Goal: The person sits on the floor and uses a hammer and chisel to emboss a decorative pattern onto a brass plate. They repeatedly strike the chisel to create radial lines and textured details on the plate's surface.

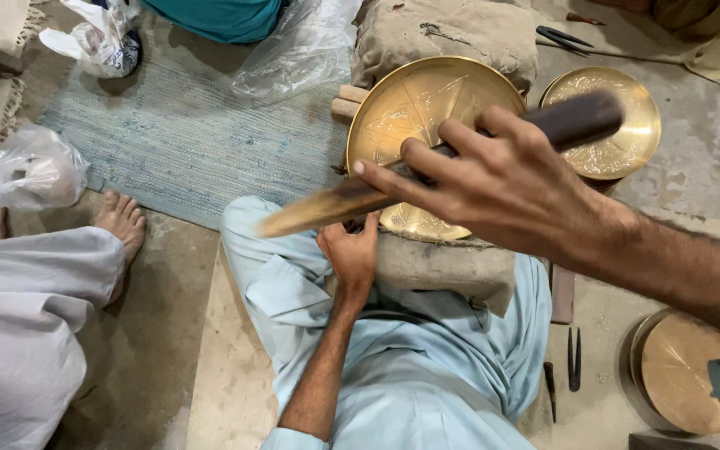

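A plastic bag [33,169] lies at the blue rug's [185,133] left edge, beside another person's bare foot [121,218]. The left hand [350,254] grips the brass plate's [427,112] lower rim against a padded block [447,267]. The right hand [506,183] closes around a wooden mallet [427,158], which crosses over the plate. A second plate [618,125] rests behind on the concrete floor [702,167].

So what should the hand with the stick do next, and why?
Probably swing the wooden mallet down toward the brass plate. The right hand holds it raised over the plate, while the left hand steadies the plate's lower edge on the padded block.
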